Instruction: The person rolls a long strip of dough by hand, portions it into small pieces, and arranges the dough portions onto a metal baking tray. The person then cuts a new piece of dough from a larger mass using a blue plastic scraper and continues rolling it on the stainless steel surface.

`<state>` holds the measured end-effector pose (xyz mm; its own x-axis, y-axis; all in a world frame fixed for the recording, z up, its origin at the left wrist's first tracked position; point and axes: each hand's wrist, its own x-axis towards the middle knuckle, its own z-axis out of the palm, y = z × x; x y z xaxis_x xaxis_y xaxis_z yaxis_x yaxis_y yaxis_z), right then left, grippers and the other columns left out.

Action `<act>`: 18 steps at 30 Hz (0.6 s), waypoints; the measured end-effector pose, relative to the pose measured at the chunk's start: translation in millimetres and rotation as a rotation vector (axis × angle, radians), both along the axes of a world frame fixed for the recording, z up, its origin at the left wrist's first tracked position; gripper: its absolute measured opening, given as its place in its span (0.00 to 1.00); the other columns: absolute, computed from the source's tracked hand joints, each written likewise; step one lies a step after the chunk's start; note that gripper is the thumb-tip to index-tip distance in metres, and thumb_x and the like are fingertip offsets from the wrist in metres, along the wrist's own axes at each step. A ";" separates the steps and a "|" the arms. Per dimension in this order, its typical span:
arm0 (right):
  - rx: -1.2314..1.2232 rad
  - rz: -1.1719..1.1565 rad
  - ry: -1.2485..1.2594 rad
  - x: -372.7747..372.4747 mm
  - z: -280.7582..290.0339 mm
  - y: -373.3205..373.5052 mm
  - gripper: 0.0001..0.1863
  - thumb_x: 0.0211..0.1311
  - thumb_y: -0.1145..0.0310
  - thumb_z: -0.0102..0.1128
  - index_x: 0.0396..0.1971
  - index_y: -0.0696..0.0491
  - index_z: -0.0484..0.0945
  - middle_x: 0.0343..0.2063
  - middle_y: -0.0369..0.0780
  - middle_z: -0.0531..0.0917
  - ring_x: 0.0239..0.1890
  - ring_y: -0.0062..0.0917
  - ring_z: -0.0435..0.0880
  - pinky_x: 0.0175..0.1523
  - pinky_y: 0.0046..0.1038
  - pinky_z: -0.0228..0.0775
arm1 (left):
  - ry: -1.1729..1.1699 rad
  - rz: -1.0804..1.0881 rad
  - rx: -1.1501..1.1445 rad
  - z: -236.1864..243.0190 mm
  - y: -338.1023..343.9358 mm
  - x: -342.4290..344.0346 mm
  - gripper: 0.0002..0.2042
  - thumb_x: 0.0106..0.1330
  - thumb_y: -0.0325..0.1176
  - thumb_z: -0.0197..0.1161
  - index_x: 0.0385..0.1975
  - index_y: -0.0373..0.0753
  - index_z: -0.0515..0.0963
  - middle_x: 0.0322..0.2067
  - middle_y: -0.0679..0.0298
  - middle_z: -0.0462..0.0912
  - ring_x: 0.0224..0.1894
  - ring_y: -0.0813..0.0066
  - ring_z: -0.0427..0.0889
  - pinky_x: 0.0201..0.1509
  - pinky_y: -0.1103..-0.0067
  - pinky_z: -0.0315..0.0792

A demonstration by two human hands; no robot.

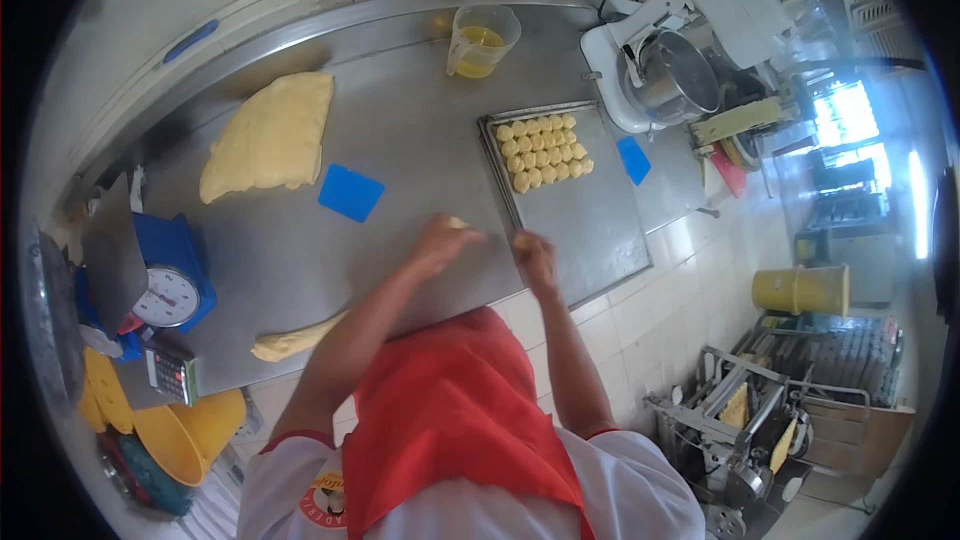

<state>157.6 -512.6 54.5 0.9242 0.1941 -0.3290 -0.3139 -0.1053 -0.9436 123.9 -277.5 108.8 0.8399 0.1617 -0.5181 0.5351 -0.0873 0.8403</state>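
Note:
My left hand (pixel 440 244) is closed above the steel table, a small pale piece of dough (pixel 457 223) showing between its fingers. Near the left edge of a metal tray (pixel 590 230), my right hand (pixel 536 260) is also closed, with another bit of dough (pixel 521 239) at its fingertips. Several rows of small yellow dough balls (pixel 545 152) sit at the tray's far end. A long strip of dough (pixel 295 340) lies by my left forearm, partly hidden by it. Farther left rests a large slab of dough (pixel 270 135), with a blue scraper (pixel 351 192) beside it.
A clear jug (pixel 483 40) of yellow liquid stands at the back of the steel table (pixel 410 130). A stand mixer (pixel 665 60) and a second blue scraper (pixel 633 160) are beyond the tray. At left are a blue dial scale (pixel 170 275), a calculator (pixel 171 374) and a yellow bucket (pixel 195 435).

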 end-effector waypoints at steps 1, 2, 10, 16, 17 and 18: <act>-0.337 -0.168 -0.074 13.2 -11.6 -7.0 0.15 0.62 0.72 0.52 0.46 0.61 0.79 0.33 0.43 0.82 0.25 0.29 0.81 0.31 0.30 0.74 | -0.056 -0.081 0.044 23.6 -21.3 9.8 0.17 0.47 0.39 0.73 0.28 0.33 0.76 0.22 0.55 0.79 0.23 0.64 0.77 0.31 0.70 0.73; -0.514 -0.160 -0.284 28.1 -20.2 -14.7 0.15 0.59 0.72 0.56 0.45 0.60 0.79 0.34 0.46 0.82 0.28 0.34 0.82 0.34 0.33 0.75 | -0.099 -0.127 0.147 35.2 -40.3 19.6 0.18 0.47 0.39 0.73 0.30 0.33 0.76 0.24 0.53 0.80 0.24 0.62 0.78 0.32 0.70 0.74; -0.699 -0.020 -0.344 96.3 -15.0 18.1 0.22 0.50 0.59 0.72 0.40 0.59 0.79 0.35 0.50 0.81 0.43 0.44 0.80 0.46 0.41 0.73 | -0.082 -0.334 0.516 -37.4 -58.7 34.9 0.28 0.50 0.25 0.63 0.55 0.31 0.68 0.41 0.41 0.79 0.46 0.43 0.79 0.50 0.60 0.73; -0.237 0.178 -0.379 21.7 15.1 36.3 0.13 0.57 0.68 0.65 0.41 0.59 0.82 0.31 0.45 0.83 0.37 0.34 0.81 0.41 0.32 0.75 | -0.387 -0.289 0.466 -50.9 -42.6 19.4 0.43 0.45 0.14 0.61 0.66 0.41 0.53 0.53 0.44 0.72 0.48 0.50 0.79 0.51 0.66 0.75; -0.216 0.223 -0.238 13.2 15.0 41.5 0.12 0.58 0.70 0.63 0.41 0.59 0.83 0.29 0.44 0.83 0.34 0.32 0.81 0.39 0.31 0.74 | -0.331 -0.254 0.391 -49.2 -39.3 13.9 0.41 0.46 0.15 0.62 0.65 0.40 0.56 0.51 0.44 0.74 0.48 0.52 0.80 0.50 0.67 0.75; -0.201 0.266 -0.104 8.9 23.7 46.1 0.12 0.59 0.71 0.62 0.41 0.59 0.83 0.28 0.44 0.84 0.32 0.31 0.81 0.38 0.29 0.74 | -0.284 -0.219 0.312 -46.8 -37.9 11.0 0.38 0.46 0.16 0.62 0.63 0.39 0.60 0.49 0.44 0.75 0.47 0.54 0.80 0.50 0.68 0.75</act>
<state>166.5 -466.5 78.1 0.8804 0.3735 -0.2921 -0.1540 -0.3574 -0.9212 134.9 -315.5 62.0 0.9730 0.0763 -0.2177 0.2287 -0.4439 0.8664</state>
